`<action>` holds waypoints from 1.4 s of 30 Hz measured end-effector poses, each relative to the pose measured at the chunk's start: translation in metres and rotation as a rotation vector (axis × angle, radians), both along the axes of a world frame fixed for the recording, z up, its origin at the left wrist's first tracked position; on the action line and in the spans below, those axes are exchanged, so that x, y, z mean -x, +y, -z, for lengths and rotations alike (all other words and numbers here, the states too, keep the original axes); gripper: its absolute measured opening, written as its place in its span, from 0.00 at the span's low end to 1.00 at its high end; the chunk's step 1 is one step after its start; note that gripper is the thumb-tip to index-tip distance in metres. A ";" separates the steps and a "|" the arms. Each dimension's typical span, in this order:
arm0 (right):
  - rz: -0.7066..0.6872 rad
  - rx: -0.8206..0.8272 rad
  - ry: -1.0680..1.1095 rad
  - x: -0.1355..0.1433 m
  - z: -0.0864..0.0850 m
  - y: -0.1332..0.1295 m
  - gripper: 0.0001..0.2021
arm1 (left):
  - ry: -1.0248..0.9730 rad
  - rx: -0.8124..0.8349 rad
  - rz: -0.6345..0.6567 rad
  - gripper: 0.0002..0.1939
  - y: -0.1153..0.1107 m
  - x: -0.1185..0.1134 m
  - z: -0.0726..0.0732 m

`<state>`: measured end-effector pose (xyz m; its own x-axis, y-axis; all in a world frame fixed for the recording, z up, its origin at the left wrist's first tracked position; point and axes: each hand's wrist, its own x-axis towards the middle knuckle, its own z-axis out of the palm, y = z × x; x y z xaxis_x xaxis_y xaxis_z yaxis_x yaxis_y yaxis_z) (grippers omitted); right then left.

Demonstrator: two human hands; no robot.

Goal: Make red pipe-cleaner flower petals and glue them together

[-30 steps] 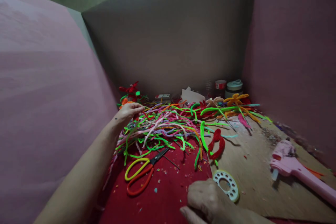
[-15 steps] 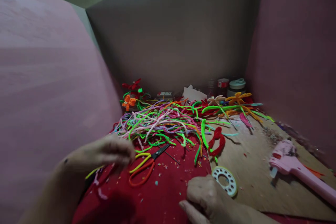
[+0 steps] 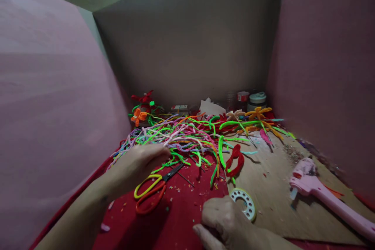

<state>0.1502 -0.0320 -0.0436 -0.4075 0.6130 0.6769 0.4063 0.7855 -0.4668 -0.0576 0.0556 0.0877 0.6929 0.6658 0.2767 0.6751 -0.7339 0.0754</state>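
left hand point(image 3: 146, 160), fingers partly extended, hangs at the near left edge of the heaped pipe cleaners point(image 3: 183, 136); right hand point(image 3: 218, 216) curls nearer. i cannot tell what, if anything, either holds. they look light, soft, bendable: pinch mid-length.

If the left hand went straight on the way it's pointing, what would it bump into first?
Probably the heap of fuzzy stems, just beyond the fingertips of the left hand. It might pass over them, though: this one view doesn't show its height clearly.
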 end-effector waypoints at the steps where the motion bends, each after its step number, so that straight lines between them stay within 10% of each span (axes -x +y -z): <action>1: 0.006 -0.022 0.009 0.000 0.002 0.002 0.14 | -0.023 -0.025 -0.007 0.11 0.021 -0.017 -0.002; 7: 0.054 -0.197 0.062 0.004 0.016 0.013 0.20 | 0.164 -0.023 -0.106 0.09 0.148 -0.092 0.016; 12: 0.128 -0.272 0.071 0.005 0.021 0.019 0.21 | 0.287 0.052 -0.119 0.11 0.189 -0.103 0.039; 25: 0.053 -0.165 -0.079 0.004 0.021 0.012 0.16 | 0.170 0.051 -0.142 0.17 0.142 -0.060 0.019; 32: 0.033 -0.102 -0.046 0.003 0.014 0.008 0.14 | 0.132 -0.132 0.144 0.09 0.106 -0.055 0.043; 42: 0.035 -0.066 -0.095 0.000 0.008 0.005 0.14 | 0.286 -0.166 0.015 0.12 0.096 -0.053 0.070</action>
<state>0.1500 -0.0274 -0.0512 -0.4506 0.5837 0.6755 0.4741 0.7976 -0.3730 -0.0046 0.1515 0.0181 0.7673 0.6173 0.1737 0.6410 -0.7300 -0.2369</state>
